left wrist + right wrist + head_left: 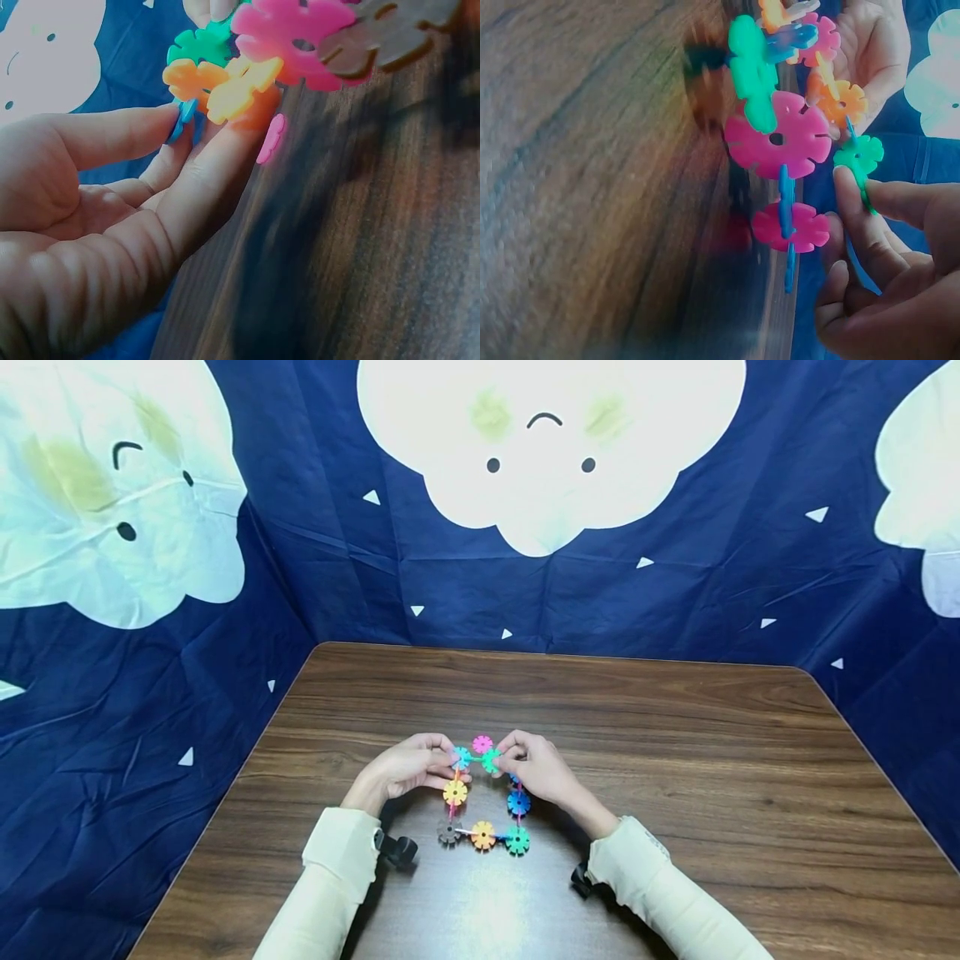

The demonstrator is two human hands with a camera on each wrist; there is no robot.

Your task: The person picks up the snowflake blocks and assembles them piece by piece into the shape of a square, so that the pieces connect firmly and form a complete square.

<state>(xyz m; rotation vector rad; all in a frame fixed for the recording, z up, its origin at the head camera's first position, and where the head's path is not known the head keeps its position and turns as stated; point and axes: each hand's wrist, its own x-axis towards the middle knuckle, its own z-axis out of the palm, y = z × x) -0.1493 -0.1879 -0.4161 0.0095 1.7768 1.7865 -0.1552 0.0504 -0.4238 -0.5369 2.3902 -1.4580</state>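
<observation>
Slotted plastic flower discs are joined edge to edge into a squarish chain between the hands. My left hand [412, 766] pinches a light blue disc [182, 120] at the far left corner, thumb against its face. A yellow-orange disc [455, 792] rests along its index finger. My right hand [538, 767] pinches a green disc [867, 196] between thumb and fingers, joined to another green disc [860, 154] on the left hand's side. In the right wrist view, the other branch ends in a blue disc [789, 268], apart from the right fingers. A brown disc [449, 833] forms the near left corner.
A loose-looking pink disc [482, 744] lies just beyond the chain. The wooden table [675, 760] extends around the hands, its far edge against a dark blue curtain [322, 577] with white clouds. Black wrist-worn devices [397, 850] sit under both cuffs.
</observation>
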